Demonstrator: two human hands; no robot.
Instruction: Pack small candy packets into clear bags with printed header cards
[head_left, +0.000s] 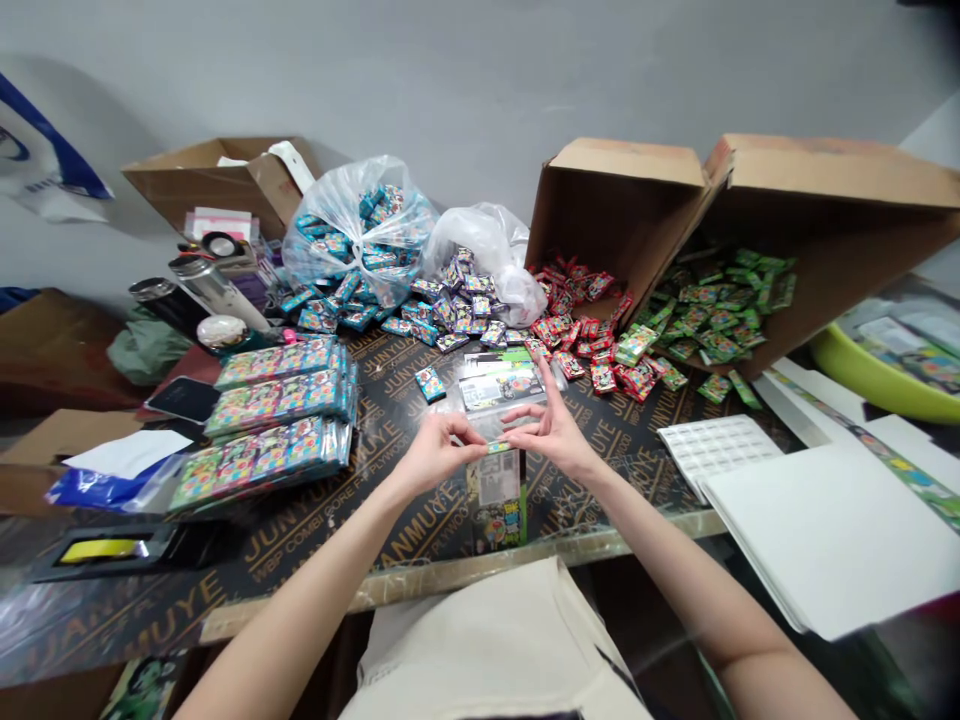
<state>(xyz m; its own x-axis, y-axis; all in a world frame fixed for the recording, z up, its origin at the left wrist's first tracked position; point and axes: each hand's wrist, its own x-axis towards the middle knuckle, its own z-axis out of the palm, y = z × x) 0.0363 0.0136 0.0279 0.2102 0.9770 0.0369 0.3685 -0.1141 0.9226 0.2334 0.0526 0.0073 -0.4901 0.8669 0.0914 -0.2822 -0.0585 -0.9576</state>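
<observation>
Between my two hands is a small green printed box [498,447], held just above the table. My left hand [442,452] pinches its left end with thumb and fingers. My right hand [553,428] grips the right end between thumb and fingers, its index finger pointing up. Directly under the box lies a printed clear plastic pouch [499,505]. Beyond my hands, more flat printed pouches [499,385] are stacked. A single blue box [430,384] lies apart, left of those pouches.
Blue boxes fill a clear bag [360,235]; purple boxes [465,300] are heaped beside it. Red boxes [577,320] and green boxes [720,310] spill from tipped cartons [840,170]. Filled packs [262,460] are stacked at left, near a tape dispenser [127,550]. White sheets [832,530] lie right.
</observation>
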